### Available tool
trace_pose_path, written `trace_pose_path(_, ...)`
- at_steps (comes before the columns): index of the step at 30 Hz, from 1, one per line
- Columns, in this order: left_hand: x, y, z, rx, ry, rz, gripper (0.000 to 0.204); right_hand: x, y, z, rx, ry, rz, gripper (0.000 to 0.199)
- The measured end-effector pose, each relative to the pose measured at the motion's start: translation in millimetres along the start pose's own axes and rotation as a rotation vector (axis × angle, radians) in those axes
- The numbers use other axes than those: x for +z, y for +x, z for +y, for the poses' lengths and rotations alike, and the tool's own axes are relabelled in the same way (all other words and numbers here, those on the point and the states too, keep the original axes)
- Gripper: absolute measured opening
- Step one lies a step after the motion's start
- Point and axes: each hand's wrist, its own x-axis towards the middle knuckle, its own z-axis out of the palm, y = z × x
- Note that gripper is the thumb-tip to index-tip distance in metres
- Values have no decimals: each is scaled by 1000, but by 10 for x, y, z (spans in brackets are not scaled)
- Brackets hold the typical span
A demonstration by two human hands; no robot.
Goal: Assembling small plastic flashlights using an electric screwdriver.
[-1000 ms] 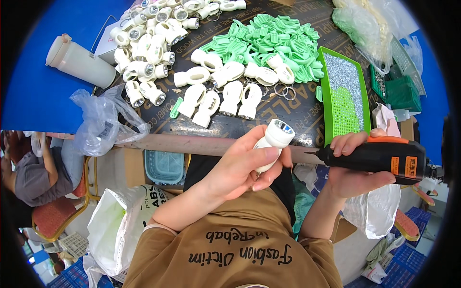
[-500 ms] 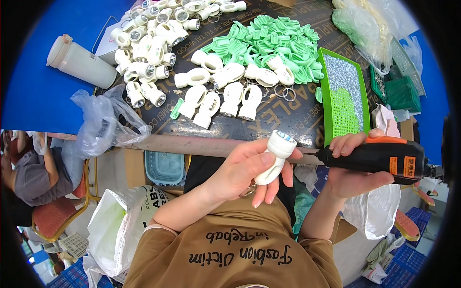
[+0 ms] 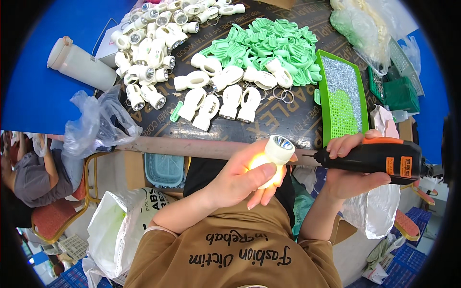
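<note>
A small white flashlight (image 3: pixel 278 152) is gripped in my left hand (image 3: pixel 240 177), thumb pressed on its body, lens end up. Bright yellow-white light glows from its body under my fingers. My right hand (image 3: pixel 353 180) is wrapped round a black electric screwdriver (image 3: pixel 374 158) with an orange strip; its thin bit points left toward the flashlight, apart from it. Ahead on the table stand rows of white keyring flashlights (image 3: pixel 232 100). Behind them lies a heap of light green plastic clips (image 3: pixel 269 45).
A green tray (image 3: pixel 348 113) of small silvery screws lies to the right. More white flashlights (image 3: pixel 149 53) are piled at the left, near a white tumbler (image 3: pixel 79 62) and a clear plastic bag (image 3: pixel 103 120). Another person (image 3: pixel 41 177) sits at far left.
The flashlight has begun to glow, and my left thumb now presses on its body. It has turned and dropped slightly. My right hand and the screwdriver have barely moved.
</note>
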Motion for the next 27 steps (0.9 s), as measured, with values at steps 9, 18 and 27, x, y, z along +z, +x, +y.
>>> trace_pose_path(9,51,-8,3,-32,11,87,40,14,5,24,-13,31,3,86)
trace_pose_path(18,60,-17,-6,10,28,49,39,25,-5,21,-21,17,6,86)
trace_pose_path(27,61,-24,25,32,100,3,34,29,-9,21,0,19,0,86)
